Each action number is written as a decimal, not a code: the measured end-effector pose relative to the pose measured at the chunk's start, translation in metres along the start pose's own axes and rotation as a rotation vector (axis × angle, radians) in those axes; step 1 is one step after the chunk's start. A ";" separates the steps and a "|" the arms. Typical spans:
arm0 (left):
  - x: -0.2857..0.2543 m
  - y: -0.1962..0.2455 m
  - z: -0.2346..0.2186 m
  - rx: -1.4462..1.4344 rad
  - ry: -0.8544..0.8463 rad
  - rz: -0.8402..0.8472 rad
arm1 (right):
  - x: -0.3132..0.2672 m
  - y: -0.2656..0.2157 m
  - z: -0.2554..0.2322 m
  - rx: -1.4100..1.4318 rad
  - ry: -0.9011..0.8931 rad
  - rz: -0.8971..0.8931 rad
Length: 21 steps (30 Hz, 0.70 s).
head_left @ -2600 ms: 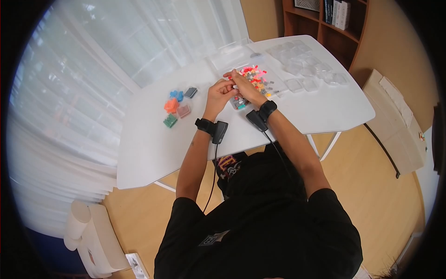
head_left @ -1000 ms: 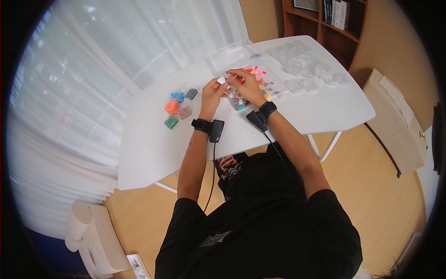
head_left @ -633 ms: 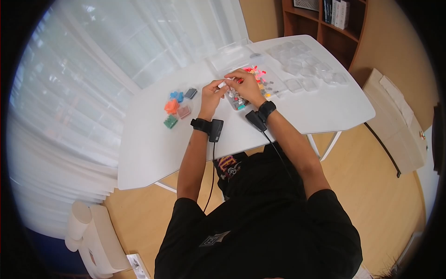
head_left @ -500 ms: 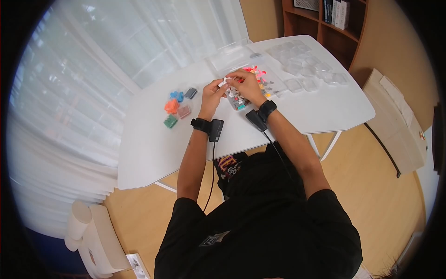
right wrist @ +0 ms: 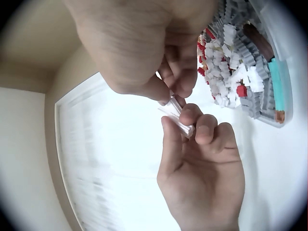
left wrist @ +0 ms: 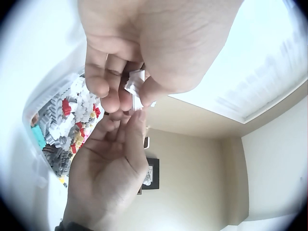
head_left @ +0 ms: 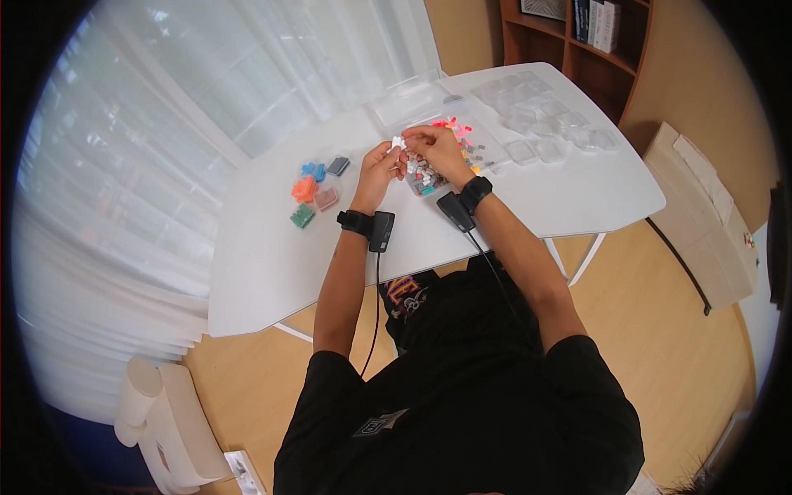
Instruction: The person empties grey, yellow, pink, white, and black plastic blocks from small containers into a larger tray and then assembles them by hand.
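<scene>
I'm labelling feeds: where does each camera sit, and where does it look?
Head: on the head, facing forward and down at the table; both forearms, left hand, right hand and black shirt show.
Left wrist: on that wrist, looking at the white pieces; both hands show, left uppermost.
Right wrist: on that wrist, looking at the same pieces; both hands show, right uppermost.
Wrist views share the white pieces and clear box of bricks.

A black short-sleeved shirt [head_left: 462,388] is showing a small pale emblem [head_left: 379,424]. Two black wrist straps [head_left: 355,221] are carrying dark boxes [head_left: 381,232], and thin black cables [head_left: 377,289] are trailing from them.
</scene>
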<state>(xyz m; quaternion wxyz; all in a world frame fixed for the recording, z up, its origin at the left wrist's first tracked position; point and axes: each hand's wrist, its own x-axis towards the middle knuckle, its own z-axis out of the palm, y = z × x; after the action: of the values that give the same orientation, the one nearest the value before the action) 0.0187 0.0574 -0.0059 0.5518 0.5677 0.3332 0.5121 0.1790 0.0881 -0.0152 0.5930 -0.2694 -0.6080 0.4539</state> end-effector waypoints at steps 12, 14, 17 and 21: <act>0.000 -0.002 -0.001 -0.043 0.015 -0.056 | 0.000 0.004 -0.003 -0.132 -0.079 0.026; 0.003 -0.005 -0.004 -0.013 0.005 -0.049 | 0.001 0.007 -0.003 -0.090 -0.089 0.033; 0.004 -0.009 -0.006 0.083 0.011 -0.026 | 0.001 0.005 -0.004 -0.057 -0.108 0.044; 0.002 -0.007 -0.002 0.165 0.050 -0.001 | 0.000 -0.001 -0.002 -0.055 -0.119 0.045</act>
<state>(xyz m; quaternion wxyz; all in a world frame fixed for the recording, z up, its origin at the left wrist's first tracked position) 0.0190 0.0611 -0.0128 0.4946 0.5982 0.3884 0.4967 0.1815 0.0881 -0.0147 0.5379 -0.2715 -0.6482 0.4656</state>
